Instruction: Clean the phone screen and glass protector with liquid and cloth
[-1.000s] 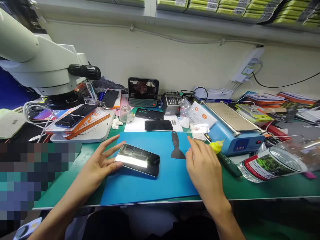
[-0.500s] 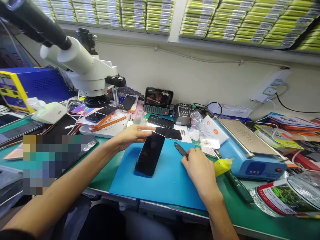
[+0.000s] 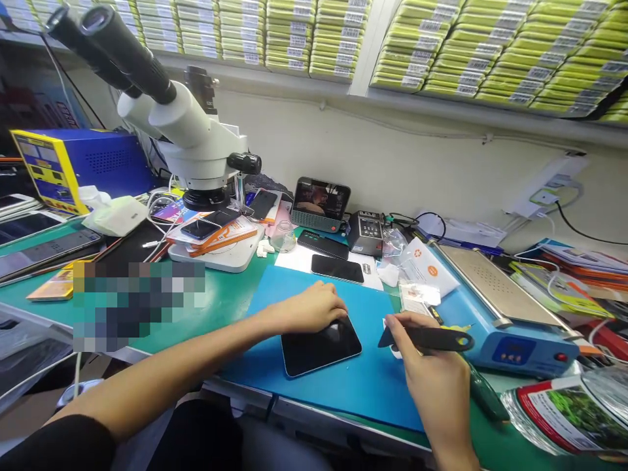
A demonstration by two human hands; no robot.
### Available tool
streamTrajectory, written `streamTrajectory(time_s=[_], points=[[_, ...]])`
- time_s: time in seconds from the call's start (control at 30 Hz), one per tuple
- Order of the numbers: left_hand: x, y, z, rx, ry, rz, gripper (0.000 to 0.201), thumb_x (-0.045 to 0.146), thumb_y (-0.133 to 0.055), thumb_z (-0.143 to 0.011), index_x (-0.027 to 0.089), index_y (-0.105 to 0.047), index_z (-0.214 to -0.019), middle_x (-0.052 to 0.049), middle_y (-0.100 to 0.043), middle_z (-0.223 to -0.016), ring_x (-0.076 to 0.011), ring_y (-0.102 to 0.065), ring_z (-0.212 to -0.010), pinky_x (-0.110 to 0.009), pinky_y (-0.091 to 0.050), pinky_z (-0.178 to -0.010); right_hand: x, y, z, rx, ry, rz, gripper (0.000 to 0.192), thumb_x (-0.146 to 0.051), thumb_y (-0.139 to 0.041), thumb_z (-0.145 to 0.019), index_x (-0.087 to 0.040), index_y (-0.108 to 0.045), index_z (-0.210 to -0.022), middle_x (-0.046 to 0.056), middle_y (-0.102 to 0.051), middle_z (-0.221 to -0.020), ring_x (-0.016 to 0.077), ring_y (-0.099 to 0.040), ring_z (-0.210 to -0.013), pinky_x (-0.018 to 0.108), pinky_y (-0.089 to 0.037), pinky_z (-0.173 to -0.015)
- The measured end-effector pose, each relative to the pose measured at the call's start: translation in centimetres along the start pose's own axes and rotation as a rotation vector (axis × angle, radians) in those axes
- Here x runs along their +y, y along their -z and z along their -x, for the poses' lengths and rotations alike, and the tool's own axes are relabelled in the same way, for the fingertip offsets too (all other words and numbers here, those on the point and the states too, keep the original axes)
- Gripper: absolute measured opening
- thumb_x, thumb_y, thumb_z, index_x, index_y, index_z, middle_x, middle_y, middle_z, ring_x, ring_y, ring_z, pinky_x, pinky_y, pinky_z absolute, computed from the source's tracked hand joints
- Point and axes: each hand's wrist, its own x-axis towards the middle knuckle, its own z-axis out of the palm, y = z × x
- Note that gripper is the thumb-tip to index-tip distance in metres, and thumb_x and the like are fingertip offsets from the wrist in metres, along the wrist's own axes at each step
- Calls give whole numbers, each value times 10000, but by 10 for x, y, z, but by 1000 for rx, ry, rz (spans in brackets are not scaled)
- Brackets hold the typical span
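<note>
A smartphone (image 3: 321,353) with a dark glossy screen lies face up on the blue mat (image 3: 358,392). My left hand (image 3: 314,307) rests over its far edge with the fingers curled down onto it, covering part of the screen. To the right, my right hand (image 3: 434,373) grips a black pry tool (image 3: 436,338) between thumb and fingers. The tool's pointed blade faces left towards the phone, apart from it, and its rounded handle end with a hole sticks out to the right. Something small and white, partly hidden, shows beside the right thumb.
A microscope (image 3: 196,140) stands at the back left. Behind the mat are another phone (image 3: 337,268) and a device playing video (image 3: 320,201). On the right are a blue heating plate (image 3: 520,350), a green-handled tool (image 3: 488,396) and a large clear labelled container (image 3: 569,412).
The phone has gone from tilted up to flat on the mat, turned. My left hand has moved right and down over it. My right hand has lifted the pry tool and turned it around.
</note>
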Motion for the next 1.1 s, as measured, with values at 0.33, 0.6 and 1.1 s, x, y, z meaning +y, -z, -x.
streamTrajectory(time_s=[0.33, 0.6, 1.1], points=[[-13, -27, 130, 361, 109, -378, 769, 612, -817, -877, 234, -529, -1481, -146, -638, -1455, -413, -580, -1341, -572, -474, -1089, -12, -9, 58, -246, -11, -497, 112, -350, -718, -1015, -291, -663, -1093, 43, -828, -1226, 232, -786, -1177, 342, -650, -1004], [-30, -34, 146, 415, -22, -460, 477, 439, -736, -996, 323, -509, -1399, -46, -688, -1384, -306, -641, -1255, -451, -466, -1025, -10, -4, 67, -290, 378, -228, 248, -136, -691, -1016, -285, -696, -1215, 33, -792, -1312, 228, -701, -1236, 424, -599, -1067], [-34, -38, 150, 461, 20, -421, 344, 460, -707, -1014, 308, -557, -1284, -37, -692, -1382, -311, -602, -1247, -445, -414, -1013, -15, -20, 33, -398, 550, -178, 200, -127, -681, -1029, -223, -734, -1196, 44, -819, -1215, 198, -735, -1160, 362, -629, -987]])
